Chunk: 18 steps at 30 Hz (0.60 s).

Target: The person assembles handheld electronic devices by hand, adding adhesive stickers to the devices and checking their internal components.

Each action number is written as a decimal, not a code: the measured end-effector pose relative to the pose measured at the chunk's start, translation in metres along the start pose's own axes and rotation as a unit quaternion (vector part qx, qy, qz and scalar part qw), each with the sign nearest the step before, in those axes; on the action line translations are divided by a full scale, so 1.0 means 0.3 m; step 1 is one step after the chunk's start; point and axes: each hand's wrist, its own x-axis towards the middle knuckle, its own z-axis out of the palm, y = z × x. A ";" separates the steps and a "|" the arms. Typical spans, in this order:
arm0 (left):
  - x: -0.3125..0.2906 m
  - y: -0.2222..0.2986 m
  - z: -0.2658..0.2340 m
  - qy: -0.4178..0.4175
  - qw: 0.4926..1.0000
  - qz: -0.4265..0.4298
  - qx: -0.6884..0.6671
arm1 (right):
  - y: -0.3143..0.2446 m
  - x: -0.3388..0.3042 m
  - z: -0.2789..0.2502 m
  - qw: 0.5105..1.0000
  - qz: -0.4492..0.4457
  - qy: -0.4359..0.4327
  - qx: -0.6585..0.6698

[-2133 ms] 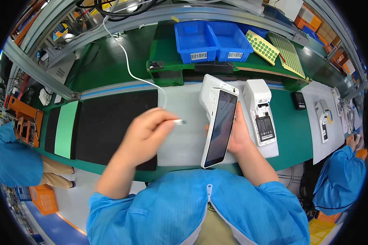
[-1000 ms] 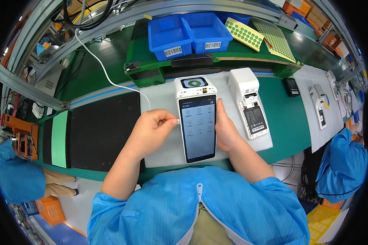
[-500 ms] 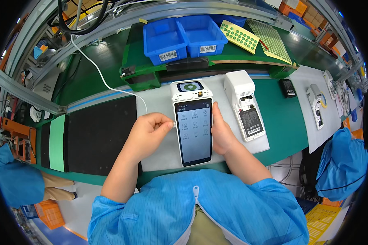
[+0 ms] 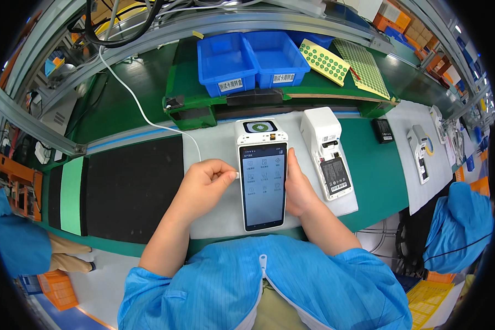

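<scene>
A white handheld payment terminal (image 4: 263,212) stands tilted toward me, its large touchscreen lit with rows of icons. A smaller display with a green round mark sits at its top end. My right hand (image 4: 299,187) grips the terminal along its right edge, the fingers hidden behind it. At the left edge, my left hand (image 4: 204,184) pinches the small plug of a white cable (image 4: 144,109) against the terminal's side. Whether the plug is fully seated I cannot tell. To the right lies a second white terminal (image 4: 320,129), its battery compartment uncovered and a black battery (image 4: 334,173) inside.
Two blue bins (image 4: 225,60) and yellow sheets of green round stickers (image 4: 325,61) rest on the green shelf behind. A loose black battery (image 4: 383,130) and another white device (image 4: 419,151) lie at right. A black mat (image 4: 135,190) covers the left bench. Other people sit or stand at both sides.
The whole view has shifted slightly, so the bench appears lower. Both hands keep their hold on the terminal and the cable plug, with the same screen showing.
</scene>
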 end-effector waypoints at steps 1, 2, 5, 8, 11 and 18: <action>0.007 -0.008 0.005 0.001 1.000 0.002 -0.002 | -0.003 0.002 -0.004 1.000 0.004 0.007 0.000; 0.015 -0.015 0.010 0.008 1.000 0.010 -0.005 | -0.007 0.006 -0.012 1.000 0.002 0.007 -0.003; 0.018 -0.037 0.013 0.007 1.000 0.013 -0.008 | 0.005 0.007 -0.029 1.000 0.000 0.004 -0.006; 0.015 -0.052 0.006 0.013 0.998 0.056 0.026 | 0.015 0.004 -0.033 0.999 0.025 0.016 -0.013; 0.005 -0.058 0.000 0.047 0.986 0.131 0.092 | 0.033 0.008 -0.016 0.999 0.038 0.031 -0.004; -0.017 -0.087 -0.022 0.049 0.990 0.117 0.062 | 0.064 0.019 -0.026 0.997 0.063 0.038 -0.030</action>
